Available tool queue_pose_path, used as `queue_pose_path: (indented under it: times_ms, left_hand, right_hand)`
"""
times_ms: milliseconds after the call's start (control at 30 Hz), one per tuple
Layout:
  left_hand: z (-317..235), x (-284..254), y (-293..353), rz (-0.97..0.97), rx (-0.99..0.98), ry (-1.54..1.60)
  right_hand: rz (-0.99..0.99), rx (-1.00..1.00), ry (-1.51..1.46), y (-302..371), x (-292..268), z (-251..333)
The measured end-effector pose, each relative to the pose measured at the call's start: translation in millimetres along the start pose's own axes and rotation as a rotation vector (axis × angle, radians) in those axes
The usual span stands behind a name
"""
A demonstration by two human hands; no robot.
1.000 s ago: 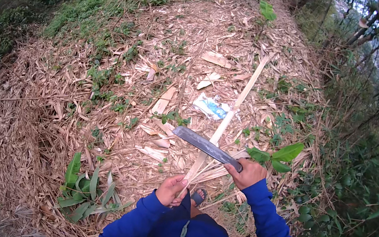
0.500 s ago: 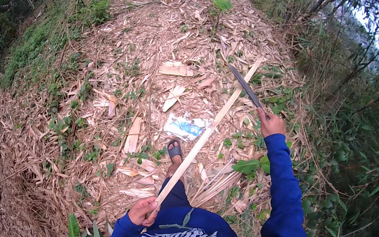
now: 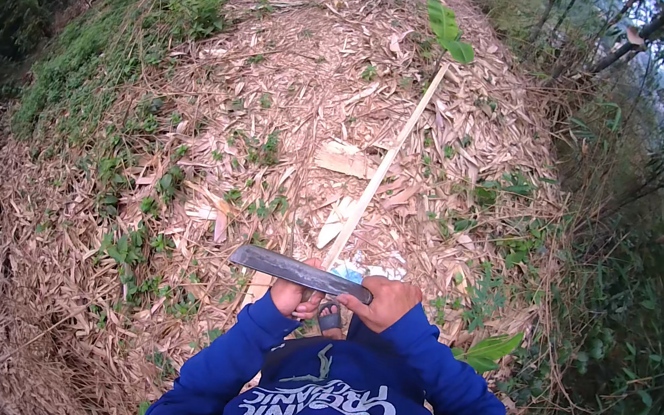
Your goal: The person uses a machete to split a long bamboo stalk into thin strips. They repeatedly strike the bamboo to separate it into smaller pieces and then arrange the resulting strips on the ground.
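A long pale strip of split bamboo [image 3: 387,164] stretches away from me, its near end in my left hand [image 3: 299,296], whose fingers are closed round it. Across that near end lies the dark blade of a machete [image 3: 287,268], its broad tip pointing left past my left hand. My right hand [image 3: 388,302] grips the machete at its handle end, close in front of my body. The handle is mostly hidden in the fist. Whether the blade touches the strip, I cannot tell.
Dry bamboo sheaths [image 3: 347,158] and leaf litter cover the ground. A young broad-leaved plant [image 3: 451,31] stands near the strip's far end. My sandalled foot [image 3: 330,318] shows below my hands, near a torn white-and-blue packet [image 3: 352,270]. Green undergrowth [image 3: 73,88] lies left; bamboo thicket [image 3: 642,170] lines the right.
My right hand has brought the machete from out along the strip back to its near end, beside my left hand. The strip now points farther ahead.
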State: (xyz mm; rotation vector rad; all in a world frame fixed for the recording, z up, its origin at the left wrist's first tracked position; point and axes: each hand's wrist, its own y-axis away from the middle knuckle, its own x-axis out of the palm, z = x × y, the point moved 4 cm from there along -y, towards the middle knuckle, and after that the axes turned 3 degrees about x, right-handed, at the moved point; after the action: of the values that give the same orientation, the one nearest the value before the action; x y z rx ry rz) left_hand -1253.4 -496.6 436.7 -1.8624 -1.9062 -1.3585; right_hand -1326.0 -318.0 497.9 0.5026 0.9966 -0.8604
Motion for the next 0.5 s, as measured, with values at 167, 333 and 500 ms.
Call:
queue_pose_path:
  times_ms: [167,333,500]
  left_hand:
    - [-65.8,-18.4,-55.2,0.115,0.049,0.139]
    - [-151.4,-27.8,-128.4,0.123,0.07,0.291]
    - [-246.5,-55.5,-210.1,0.16,0.056,0.256]
  right_hand:
    - [-0.112,-0.197,0.113,-107.7,-10.6,-3.7]
    - [-0.193,-0.315,0.183,-241.2,-16.2,-28.6]
    - [-0.217,0.088,0.072,-433.0,-28.3,-138.7]
